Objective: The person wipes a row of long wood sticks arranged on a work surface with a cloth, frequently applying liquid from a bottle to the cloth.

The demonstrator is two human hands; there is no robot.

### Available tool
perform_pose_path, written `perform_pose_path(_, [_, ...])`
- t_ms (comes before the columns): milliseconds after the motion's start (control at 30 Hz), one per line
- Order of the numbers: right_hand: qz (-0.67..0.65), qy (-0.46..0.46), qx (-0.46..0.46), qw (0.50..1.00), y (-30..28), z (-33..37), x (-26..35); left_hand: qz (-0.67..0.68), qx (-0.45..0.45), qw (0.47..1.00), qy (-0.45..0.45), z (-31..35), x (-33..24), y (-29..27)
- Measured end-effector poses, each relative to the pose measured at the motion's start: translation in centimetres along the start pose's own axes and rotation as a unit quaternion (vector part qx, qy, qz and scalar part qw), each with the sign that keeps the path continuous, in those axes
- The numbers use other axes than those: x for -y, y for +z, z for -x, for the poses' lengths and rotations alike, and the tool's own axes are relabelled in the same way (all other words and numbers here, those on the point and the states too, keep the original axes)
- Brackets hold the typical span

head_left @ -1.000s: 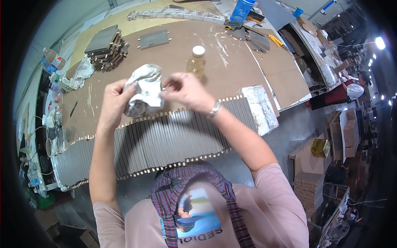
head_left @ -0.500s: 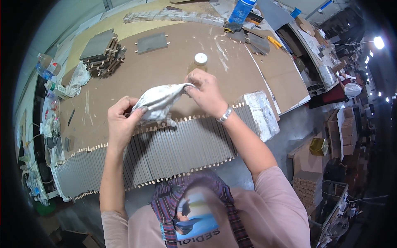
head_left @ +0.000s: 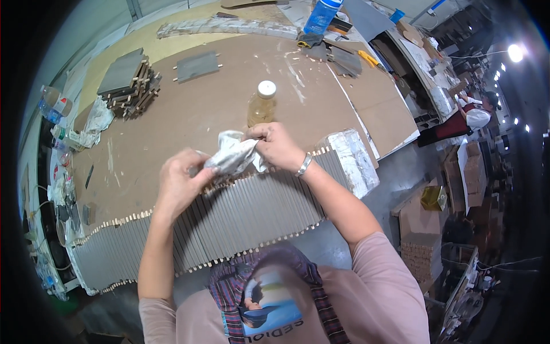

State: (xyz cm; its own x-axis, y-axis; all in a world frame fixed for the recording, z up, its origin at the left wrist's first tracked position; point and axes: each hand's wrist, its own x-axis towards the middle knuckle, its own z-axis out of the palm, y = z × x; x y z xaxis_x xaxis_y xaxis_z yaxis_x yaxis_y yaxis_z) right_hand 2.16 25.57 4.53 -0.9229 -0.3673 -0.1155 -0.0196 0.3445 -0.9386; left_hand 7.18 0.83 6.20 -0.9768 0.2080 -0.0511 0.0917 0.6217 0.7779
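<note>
A crumpled white rag with grey stains is held between my two hands. My left hand pinches its left end, and my right hand grips the right end. Under and in front of the rag runs a long row of thin grey slats standing on edge, packed side by side, with pale wooden pegs sticking out along both long sides. Just beyond my right hand stands a clear bottle of yellowish liquid with a white cap.
A stack of grey pegged boards lies at the far left, near a single pegged board. A white-smeared block sits at the row's right end. Far right are a blue bottle and a yellow-handled cutter. A person stands across the aisle.
The rag was stretched between my hands and is now bunched up. My hands have come closer together and lower, my right hand moving toward me, baring the bottle.
</note>
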Motion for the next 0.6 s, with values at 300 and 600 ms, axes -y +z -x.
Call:
perform_pose_path(300, [-0.191, -0.081, 0.091, 0.974, -1.1, 0.1, -1.9, 0.191, 0.081, 0.978, -0.025, -2.2, 3.2, 3.3])
perform_pose_path(600, [-0.005, 0.017, -0.155, 0.988, -3.5, -8.2, -12.2, 0.349, -0.053, 0.933, -0.067, -2.2, 3.3, 4.6])
